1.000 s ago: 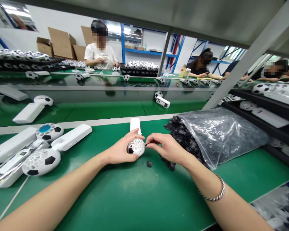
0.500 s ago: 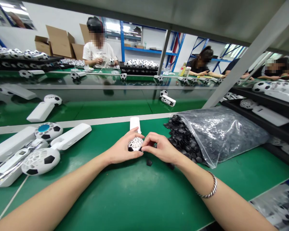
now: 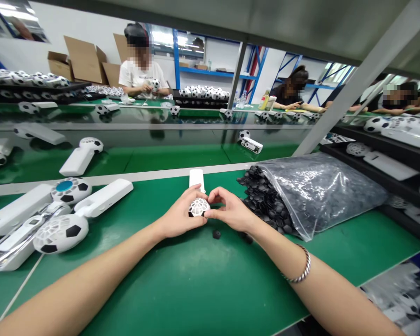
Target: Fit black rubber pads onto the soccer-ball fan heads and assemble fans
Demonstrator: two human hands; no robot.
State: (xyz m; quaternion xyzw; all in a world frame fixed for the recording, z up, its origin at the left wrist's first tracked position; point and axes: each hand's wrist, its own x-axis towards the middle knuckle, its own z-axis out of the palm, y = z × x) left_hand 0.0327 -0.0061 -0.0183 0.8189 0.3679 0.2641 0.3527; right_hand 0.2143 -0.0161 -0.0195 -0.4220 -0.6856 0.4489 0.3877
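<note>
Right of center in the frame, a clear plastic bag (image 3: 329,191) is lying on its side, wrinkled and glossy, open end facing left. Black pentagon pieces (image 3: 269,200) are filling it and spilling from its mouth onto the smooth green work surface (image 3: 196,289). One loose pentagon (image 3: 216,234) is sitting apart, just below my hands.

At the right edge, an upper black tray (image 3: 378,140) and a lower black tray (image 3: 367,172) are holding white units with ball-shaped heads. Upper left, open cardboard boxes (image 3: 84,60) are standing behind dark trays (image 3: 28,95) that are carrying rows of black-and-white balls.

Frame center: my left hand (image 3: 182,212) is grasping the ball-headed unit (image 3: 199,206) by its round, white lattice head; its flat white handle (image 3: 196,178) is pointing away from me. My right hand (image 3: 233,212) is bringing bent thumb and index to the head's right edge; can't tell if they're pinching a piece.

At left, white units (image 3: 61,233) are lying bunched: rounded heads, black patches, long smooth handles. One head is showing a blue disc (image 3: 64,186).
</note>
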